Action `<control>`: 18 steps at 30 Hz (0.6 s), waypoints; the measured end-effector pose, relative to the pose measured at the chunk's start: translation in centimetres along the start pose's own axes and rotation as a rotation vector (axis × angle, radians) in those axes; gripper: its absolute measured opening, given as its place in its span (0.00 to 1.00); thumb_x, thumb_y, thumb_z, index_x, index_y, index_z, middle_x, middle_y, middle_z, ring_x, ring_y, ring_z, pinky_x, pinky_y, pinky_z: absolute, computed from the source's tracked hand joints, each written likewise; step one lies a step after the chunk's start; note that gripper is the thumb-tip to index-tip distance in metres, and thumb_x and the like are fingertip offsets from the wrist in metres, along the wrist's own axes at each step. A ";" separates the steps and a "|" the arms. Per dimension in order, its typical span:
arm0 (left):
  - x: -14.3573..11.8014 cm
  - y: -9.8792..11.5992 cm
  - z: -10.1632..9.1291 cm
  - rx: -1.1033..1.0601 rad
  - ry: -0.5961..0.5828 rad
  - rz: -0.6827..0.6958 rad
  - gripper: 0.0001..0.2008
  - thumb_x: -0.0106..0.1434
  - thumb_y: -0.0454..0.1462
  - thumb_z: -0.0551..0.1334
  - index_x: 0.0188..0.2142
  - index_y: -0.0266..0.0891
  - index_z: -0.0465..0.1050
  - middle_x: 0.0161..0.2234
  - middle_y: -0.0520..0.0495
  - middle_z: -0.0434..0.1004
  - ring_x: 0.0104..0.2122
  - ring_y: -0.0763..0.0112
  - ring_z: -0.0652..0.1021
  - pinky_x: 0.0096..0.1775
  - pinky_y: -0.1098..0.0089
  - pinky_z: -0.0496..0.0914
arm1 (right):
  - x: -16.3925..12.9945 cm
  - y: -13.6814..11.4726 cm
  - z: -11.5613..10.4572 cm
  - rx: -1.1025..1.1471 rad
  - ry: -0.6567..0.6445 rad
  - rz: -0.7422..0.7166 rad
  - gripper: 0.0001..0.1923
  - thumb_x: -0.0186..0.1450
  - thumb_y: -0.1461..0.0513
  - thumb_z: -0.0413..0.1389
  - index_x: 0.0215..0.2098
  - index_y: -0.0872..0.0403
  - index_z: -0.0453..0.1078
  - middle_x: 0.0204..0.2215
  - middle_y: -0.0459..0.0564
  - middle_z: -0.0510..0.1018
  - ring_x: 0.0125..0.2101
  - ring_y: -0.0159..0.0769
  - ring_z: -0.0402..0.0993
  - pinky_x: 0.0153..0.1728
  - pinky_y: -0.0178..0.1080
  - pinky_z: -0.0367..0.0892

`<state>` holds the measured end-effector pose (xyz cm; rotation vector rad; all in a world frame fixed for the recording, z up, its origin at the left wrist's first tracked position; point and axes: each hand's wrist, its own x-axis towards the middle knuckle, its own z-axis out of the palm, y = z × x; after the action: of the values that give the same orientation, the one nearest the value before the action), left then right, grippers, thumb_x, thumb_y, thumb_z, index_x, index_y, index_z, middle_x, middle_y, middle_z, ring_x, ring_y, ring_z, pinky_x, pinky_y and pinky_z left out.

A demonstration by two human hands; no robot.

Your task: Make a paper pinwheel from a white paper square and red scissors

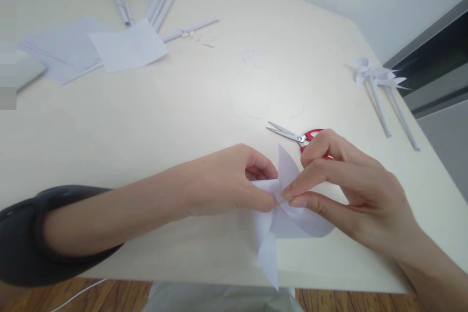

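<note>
Lower centre of frame: my left hand point(234, 180) and right hand point(351, 190) meet at the hub of a white paper pinwheel point(281, 214), both closed in a pinch on its centre, blades fanning down twd the near edge of the cream worktop point(204, 102). Red-handled scissors point(298, 137) lie just behind the right hand. Upper left: loose paper sheets point(127, 46) w/ rolled paper sticks point(161, 7). Right edge: two finished pinwheels point(376, 78), well apart from the hands.
</note>
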<state>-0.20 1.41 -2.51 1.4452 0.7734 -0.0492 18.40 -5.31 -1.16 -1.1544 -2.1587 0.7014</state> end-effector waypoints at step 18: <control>0.4 -0.5 0.6 -0.074 0.075 -0.046 0.07 0.46 0.31 0.58 0.24 0.42 0.73 0.26 0.54 0.77 0.28 0.69 0.75 0.25 0.77 0.62 | 0.1 -1.1 0.1 -0.420 -0.022 -0.112 0.06 0.61 0.68 0.56 0.28 0.52 0.72 0.26 0.46 0.67 0.27 0.33 0.60 0.32 0.43 0.50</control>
<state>0.13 0.96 -3.13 1.3652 0.8612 -0.0020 17.63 -5.79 -0.44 -1.2182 -2.4395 0.2140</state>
